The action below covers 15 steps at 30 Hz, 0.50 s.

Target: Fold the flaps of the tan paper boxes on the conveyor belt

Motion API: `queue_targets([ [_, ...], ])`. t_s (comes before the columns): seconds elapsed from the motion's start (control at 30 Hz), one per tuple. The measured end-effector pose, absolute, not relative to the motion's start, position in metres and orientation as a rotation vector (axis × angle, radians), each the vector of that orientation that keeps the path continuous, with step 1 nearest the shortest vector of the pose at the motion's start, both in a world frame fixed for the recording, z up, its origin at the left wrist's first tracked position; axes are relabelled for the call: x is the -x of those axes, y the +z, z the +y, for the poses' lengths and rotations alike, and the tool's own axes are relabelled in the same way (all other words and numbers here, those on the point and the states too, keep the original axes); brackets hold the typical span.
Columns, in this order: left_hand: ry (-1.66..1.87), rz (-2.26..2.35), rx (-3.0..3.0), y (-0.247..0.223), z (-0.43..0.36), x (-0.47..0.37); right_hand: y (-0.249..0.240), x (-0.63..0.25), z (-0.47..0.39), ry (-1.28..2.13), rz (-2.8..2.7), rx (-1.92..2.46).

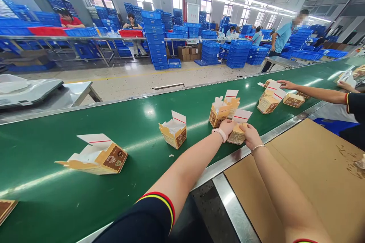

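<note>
Both of my hands are on one small printed carton [236,136] at the near edge of the green conveyor belt [142,182]. My left hand [227,126] grips its left side, fingers closed. On its right side, my right hand [251,136] pinches the cardboard near the top. The carton's white lid flap [242,116] with a red strip stands up. Just behind it sits another open carton [219,113], flaps raised. Farther left on the belt stand an open carton [179,136] and a larger-looking open carton [114,157], both with white insides.
A co-worker's hand [286,85] reaches over several cartons [268,102] at the right. A brown cardboard sheet [308,159] lies beside the belt's metal edge [273,133]. Stacked blue crates [155,41] and other people are across the aisle.
</note>
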<state>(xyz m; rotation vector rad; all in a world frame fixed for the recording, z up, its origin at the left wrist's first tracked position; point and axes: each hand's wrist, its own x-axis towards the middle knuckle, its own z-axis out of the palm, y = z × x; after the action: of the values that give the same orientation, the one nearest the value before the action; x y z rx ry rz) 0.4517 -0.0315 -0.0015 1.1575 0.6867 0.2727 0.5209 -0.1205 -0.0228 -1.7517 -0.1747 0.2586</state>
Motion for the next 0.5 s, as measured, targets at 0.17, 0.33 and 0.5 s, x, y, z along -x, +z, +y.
queue_targets([
  [0.17, 0.520, 0.648, -1.260, 0.001, -0.021, -0.415, -0.023, -0.505, -0.145, -0.265, -0.460, 1.964],
  [0.33, 0.793, 0.746, -1.494, -0.014, -0.014, -0.401, -0.039, -0.507, -0.151, -0.571, -1.142, 2.307],
  [0.5, 0.812, 0.785, -1.684, -0.021, -0.006, -0.421, -0.030, -0.565, -0.131, -0.680, -0.856, 2.381],
])
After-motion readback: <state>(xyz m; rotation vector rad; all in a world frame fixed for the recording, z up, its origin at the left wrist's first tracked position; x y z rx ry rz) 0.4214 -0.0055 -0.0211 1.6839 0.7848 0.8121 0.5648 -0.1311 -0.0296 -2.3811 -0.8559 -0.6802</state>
